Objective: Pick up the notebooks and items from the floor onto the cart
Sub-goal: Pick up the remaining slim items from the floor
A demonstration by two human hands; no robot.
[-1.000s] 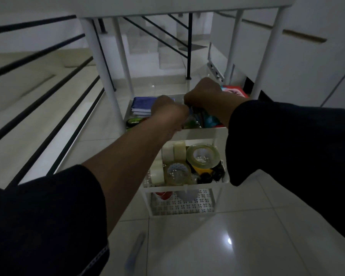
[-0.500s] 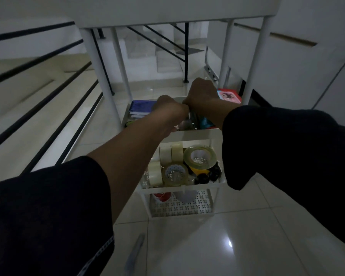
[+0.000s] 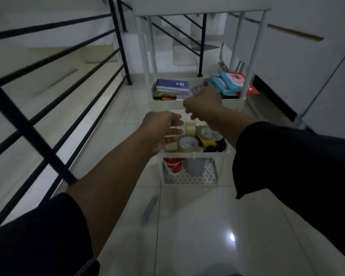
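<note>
1. Hovering over the cart (image 3: 195,155) right now are both hands, and the picture is dim and a bit smeary, so take this loosely.
2. Left hand (image 3: 161,124) is hanging above the tape rolls (image 3: 189,143) on the middle shelf, fingers loosely curled, and I'm not seeing anything in it.
3. Right hand (image 3: 202,105) is sitting at the near rim of the top tray, fingers curled under. Whether it's gripping something is honestly impossible to tell.
4. Notebooks (image 3: 172,86) are already lying stacked at the left of the top tray, with teal packets (image 3: 226,81) at the right.
5. Still lying on the floor is a pen-like item (image 3: 148,210), just in front of the cart near a tile seam, so I'm guessing the job isn't finished.
6. Risks as I'm seeing them: that item is pale against glossy tile in bad light, so it's getting easy to overlook or step on. Bumping the cart while reaching down could also be sending it rolling, since the railing (image 3: 54,80) beside the stairwell is close on the left.
</note>
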